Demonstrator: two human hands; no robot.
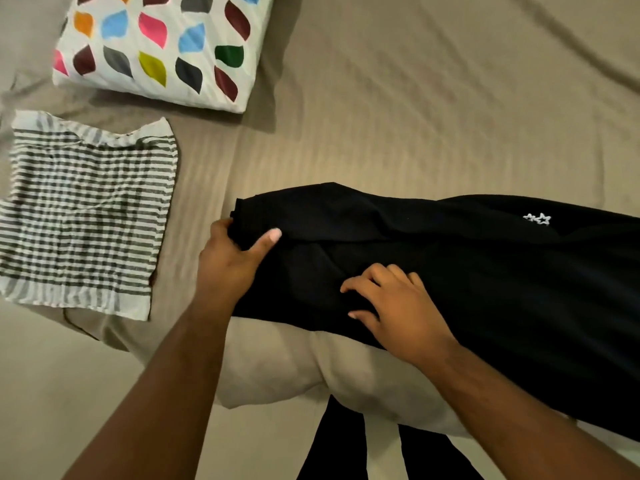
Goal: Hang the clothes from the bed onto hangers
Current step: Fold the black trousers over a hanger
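Observation:
A black garment (467, 271) with a small white star emblem lies across the bed, stretching from the centre to the right edge. My left hand (232, 261) grips its left end, thumb on top and fingers tucked under the fabric. My right hand (391, 303) rests on the middle of the garment with its fingers curled, pinching a fold of the cloth. A grey-and-white striped garment (83, 216) lies flat on the bed at the left, apart from both hands. No hanger is in view.
A white pillow (156, 46) with coloured leaf shapes sits at the top left. A beige pillow (294, 368) lies under the black garment's near edge. The tan bedsheet (433, 116) covers the whole bed. Dark legs (339, 448) show at the bottom.

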